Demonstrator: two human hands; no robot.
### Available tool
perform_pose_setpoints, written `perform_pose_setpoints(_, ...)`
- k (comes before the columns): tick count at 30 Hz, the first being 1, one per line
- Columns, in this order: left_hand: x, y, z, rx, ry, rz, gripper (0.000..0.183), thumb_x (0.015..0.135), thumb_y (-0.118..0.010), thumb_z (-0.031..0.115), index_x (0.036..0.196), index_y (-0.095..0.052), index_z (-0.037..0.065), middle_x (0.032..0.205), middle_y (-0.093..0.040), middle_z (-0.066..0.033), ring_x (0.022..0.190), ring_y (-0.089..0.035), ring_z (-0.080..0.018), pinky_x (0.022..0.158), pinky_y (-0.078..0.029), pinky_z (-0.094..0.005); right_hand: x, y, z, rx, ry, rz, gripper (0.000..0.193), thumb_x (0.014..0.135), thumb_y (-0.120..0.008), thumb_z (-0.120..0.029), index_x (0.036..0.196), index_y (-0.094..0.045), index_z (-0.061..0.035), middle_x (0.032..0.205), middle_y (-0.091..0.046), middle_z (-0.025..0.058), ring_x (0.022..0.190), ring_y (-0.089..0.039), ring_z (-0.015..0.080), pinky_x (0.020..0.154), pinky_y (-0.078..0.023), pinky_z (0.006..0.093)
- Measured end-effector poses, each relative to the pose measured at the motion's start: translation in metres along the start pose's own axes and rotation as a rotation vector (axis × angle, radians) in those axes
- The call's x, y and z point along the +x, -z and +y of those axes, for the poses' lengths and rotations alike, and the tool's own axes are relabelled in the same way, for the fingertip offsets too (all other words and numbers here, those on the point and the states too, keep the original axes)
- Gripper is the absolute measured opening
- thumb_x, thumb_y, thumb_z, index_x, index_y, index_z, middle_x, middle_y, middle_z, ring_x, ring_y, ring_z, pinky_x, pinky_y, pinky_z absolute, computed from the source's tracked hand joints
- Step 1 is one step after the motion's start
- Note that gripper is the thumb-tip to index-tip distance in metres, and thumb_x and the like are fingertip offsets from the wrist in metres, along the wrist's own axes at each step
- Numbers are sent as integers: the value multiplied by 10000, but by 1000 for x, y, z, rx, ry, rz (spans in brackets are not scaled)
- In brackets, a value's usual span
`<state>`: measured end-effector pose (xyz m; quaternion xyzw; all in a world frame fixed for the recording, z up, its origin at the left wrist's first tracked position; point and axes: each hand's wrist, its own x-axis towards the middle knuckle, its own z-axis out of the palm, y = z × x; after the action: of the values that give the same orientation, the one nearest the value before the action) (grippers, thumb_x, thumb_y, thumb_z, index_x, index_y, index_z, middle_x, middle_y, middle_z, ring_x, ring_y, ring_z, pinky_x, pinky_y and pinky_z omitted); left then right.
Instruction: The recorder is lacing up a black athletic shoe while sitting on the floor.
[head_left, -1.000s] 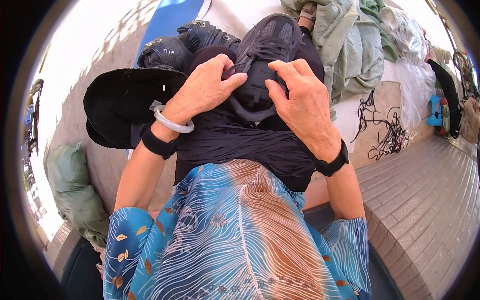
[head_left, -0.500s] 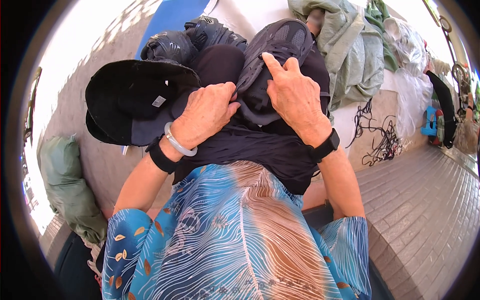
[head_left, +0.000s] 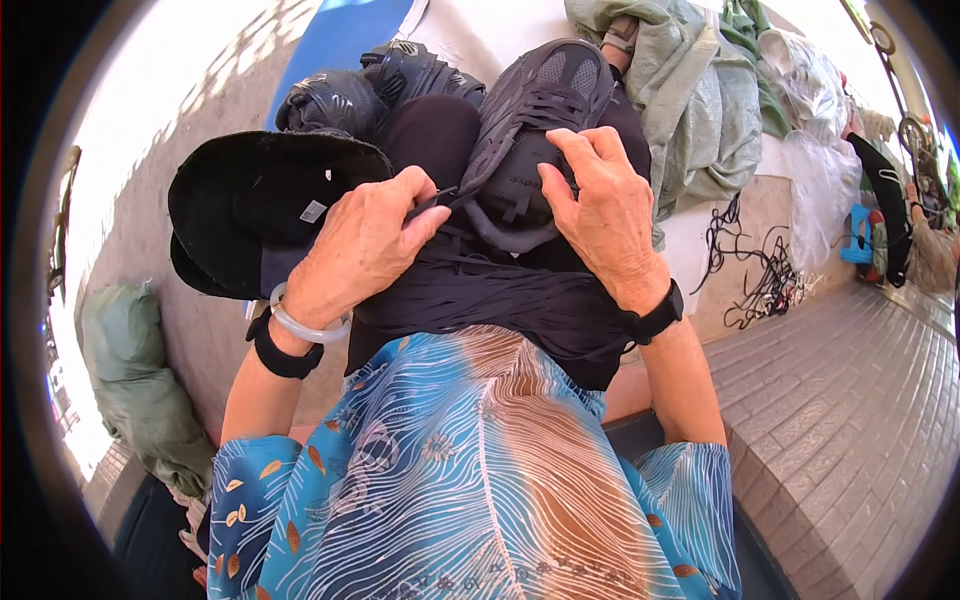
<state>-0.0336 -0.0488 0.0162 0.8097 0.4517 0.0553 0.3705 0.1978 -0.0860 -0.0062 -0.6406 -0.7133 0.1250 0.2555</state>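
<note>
The left hand (head_left: 365,245) is nearly closed, its thumb and forefinger pinched on a dark lace (head_left: 440,197) of the black shoe (head_left: 530,120), which rests on the person's raised knee over dark trousers (head_left: 480,295). The right hand (head_left: 605,215) lies half open, fingers curled over the tongue and laces of the shoe, pressing it down. Both wrists bend inward from the lower edge; the left carries a pale bangle (head_left: 305,325) and a black band, the right a black watch (head_left: 655,320). A black hat (head_left: 245,205) lies upturned just left of the left hand, and grey-green sacks (head_left: 700,110) sit beyond the shoe
</note>
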Motion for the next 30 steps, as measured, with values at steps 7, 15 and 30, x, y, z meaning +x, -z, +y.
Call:
perform_pose_setpoints(7,2,-30,12,-864,394,-387,282,982,-472,251,1108,-555,12,636,-527,4,468,-391,-30,439,-337,-198,-22,-1,6,-81,-28,-119,301,794,-666,-142,1073,-566,-88,869,-527,100,660,-613,294,569,-507,368)
perform_pose_setpoints(15,22,-60,21,-1554,770,-168,194,935,-575,235,999,-580,52,751,-594,-4,403,-313,-35,429,-324,-203,-27,-1,13,17,-175,-102,461,790,-644,-146,1184,-460,6,969,-600,175,774,-635,370,658,-521,420)
perform_pose_setpoints(30,48,-73,31,-1821,633,-96,210,900,-626,309,859,-572,110,701,-554,13,436,-363,-77,533,-395,-265,-45,-13,22,-83,-108,-217,312,791,-569,-33,1064,-428,21,822,-608,171,681,-649,357,614,-531,424)
